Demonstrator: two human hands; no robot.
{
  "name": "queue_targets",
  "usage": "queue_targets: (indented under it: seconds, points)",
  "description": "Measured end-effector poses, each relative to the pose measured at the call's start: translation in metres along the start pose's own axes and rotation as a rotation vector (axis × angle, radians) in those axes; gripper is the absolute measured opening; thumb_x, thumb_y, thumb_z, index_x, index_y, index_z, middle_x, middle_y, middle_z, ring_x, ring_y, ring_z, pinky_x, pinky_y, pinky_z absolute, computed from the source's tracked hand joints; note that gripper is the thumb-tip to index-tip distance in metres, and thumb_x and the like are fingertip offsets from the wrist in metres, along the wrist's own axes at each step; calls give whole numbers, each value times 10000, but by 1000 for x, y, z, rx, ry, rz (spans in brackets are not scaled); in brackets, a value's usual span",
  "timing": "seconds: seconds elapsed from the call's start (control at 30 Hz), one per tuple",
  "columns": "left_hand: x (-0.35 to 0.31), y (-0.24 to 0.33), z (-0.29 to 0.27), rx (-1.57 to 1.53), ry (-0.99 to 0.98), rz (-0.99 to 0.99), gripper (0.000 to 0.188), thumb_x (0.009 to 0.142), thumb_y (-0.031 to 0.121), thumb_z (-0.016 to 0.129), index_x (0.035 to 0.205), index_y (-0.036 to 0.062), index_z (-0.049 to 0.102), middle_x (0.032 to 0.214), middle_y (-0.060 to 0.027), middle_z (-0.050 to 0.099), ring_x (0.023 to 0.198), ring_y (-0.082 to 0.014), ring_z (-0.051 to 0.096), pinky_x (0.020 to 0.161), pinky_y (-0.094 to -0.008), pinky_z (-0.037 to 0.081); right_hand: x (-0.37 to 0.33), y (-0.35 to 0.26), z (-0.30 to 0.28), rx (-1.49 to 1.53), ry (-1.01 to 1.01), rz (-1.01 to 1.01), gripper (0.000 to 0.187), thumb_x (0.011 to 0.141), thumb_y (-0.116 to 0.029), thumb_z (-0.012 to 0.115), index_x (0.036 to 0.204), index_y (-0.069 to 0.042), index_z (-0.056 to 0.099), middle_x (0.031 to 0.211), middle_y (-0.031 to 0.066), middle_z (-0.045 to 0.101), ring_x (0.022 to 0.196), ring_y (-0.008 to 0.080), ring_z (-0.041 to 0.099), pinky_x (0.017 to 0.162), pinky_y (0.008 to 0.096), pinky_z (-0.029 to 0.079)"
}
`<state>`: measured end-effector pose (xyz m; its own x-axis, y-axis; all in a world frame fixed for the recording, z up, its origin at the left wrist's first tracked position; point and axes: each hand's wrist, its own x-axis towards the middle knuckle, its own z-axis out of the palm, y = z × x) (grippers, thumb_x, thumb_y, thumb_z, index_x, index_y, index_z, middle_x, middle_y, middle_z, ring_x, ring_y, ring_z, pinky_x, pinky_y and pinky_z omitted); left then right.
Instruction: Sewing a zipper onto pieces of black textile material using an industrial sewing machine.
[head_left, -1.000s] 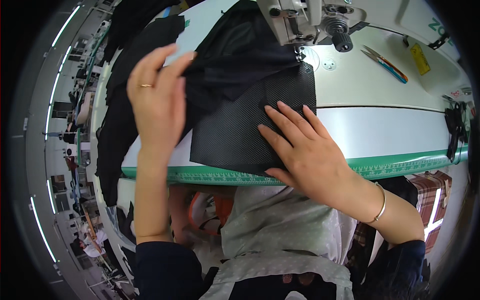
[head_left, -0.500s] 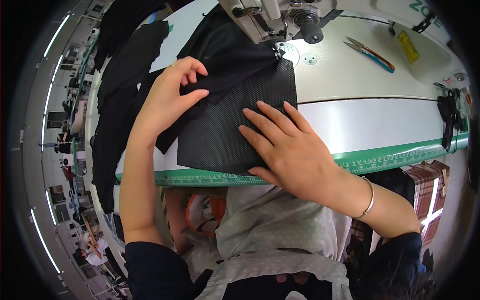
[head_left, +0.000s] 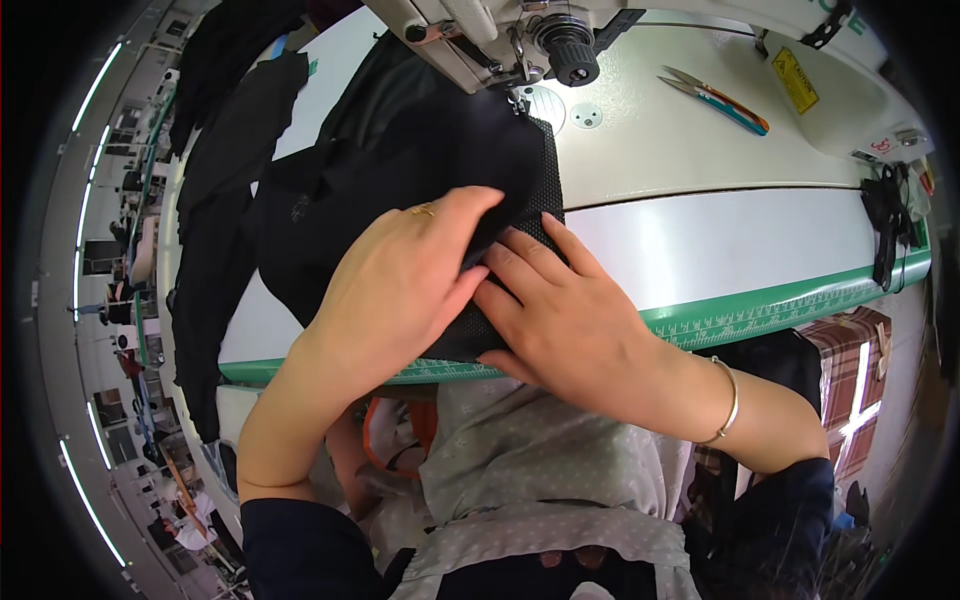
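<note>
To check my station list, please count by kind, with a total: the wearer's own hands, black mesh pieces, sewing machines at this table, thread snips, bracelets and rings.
Hands: 2 (left hand, right hand)
Black mesh piece: 1
Sewing machine: 1
Thread snips: 1
Bracelet: 1
Ring: 1
Total: 7

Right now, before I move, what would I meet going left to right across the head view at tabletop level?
Dark cloth draped over the table's left side → left hand → right hand → snips → yellow label → black cord bundle.
</note>
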<state>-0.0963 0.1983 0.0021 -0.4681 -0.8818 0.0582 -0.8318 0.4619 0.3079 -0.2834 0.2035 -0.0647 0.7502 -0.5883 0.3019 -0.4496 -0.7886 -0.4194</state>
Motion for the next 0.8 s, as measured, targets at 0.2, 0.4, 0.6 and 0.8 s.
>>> queue_targets:
  seconds: [0.2,0.4,0.6,0.8]
  points:
    - [2,-13,-9,116,114,34,236,771,17,709,970,31,583,1073,-137,628,1036,-348,619,854,-424,494,-13,16,-28,-16,59,47,623,746,-266,783,1293,-36,597,1398,109,547,1336,283,493,1146,508,341]
    - [14,-1,26,287,143,348,110,828,49,614,910,-20,586,1148,-236,650,1063,-323,677,919,-367,558,-23,21,-17,-23,50,-18,471,733,-249,781,1165,-93,678,1341,77,590,1305,270,523,1129,505,366]
    - [14,2,29,170,135,263,202,767,-29,656,946,-40,564,1271,-213,621,1064,-336,665,902,-413,533,-26,21,-8,-40,222,-63,283,745,-176,751,1012,-85,725,1131,42,680,1180,255,613,1061,477,448]
    - [19,10,33,239,120,252,199,765,-12,656,944,-25,569,1245,-230,635,1063,-336,668,901,-419,526,-24,25,-16,-30,220,-85,207,750,-151,716,938,-65,716,1072,43,693,1125,235,636,1002,435,494]
